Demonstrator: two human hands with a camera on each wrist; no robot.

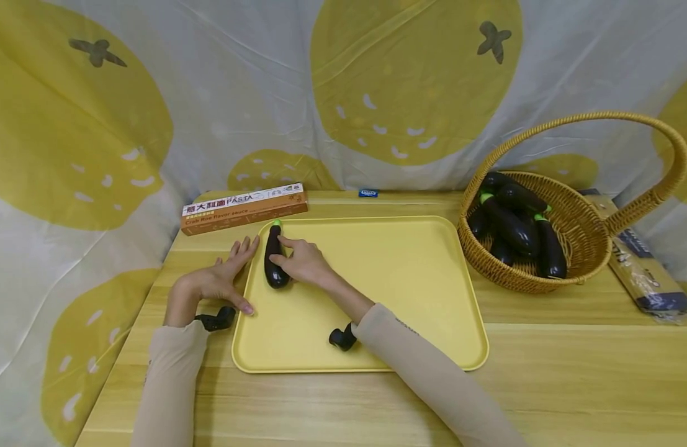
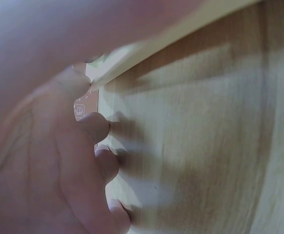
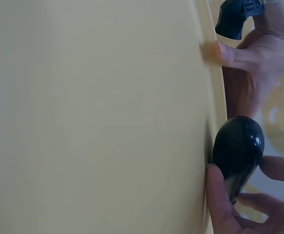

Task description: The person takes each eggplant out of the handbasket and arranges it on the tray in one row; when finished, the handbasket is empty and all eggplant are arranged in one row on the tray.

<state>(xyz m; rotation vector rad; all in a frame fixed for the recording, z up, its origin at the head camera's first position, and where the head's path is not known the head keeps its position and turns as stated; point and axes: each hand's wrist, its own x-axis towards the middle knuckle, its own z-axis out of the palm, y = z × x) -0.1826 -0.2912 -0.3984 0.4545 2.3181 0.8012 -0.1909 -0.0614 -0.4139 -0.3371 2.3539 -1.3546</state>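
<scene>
While the R hand pinches a glossy dark-purple eggplant w/ green cap at the L end of a yellow rectangular rimmed tray, the L hand, apart from it, has its fingers spread by the tray's L edge, thumb at the rim. Brown-and-white cardboard pasta box sits behind; round woven wicker basket w/ more eggplants stands R.

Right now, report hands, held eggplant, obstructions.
Right fingers pinch eggplant at tray's left side. Left fingers spread at tray's left rim. Nothing seen blocking eggplant.
</scene>
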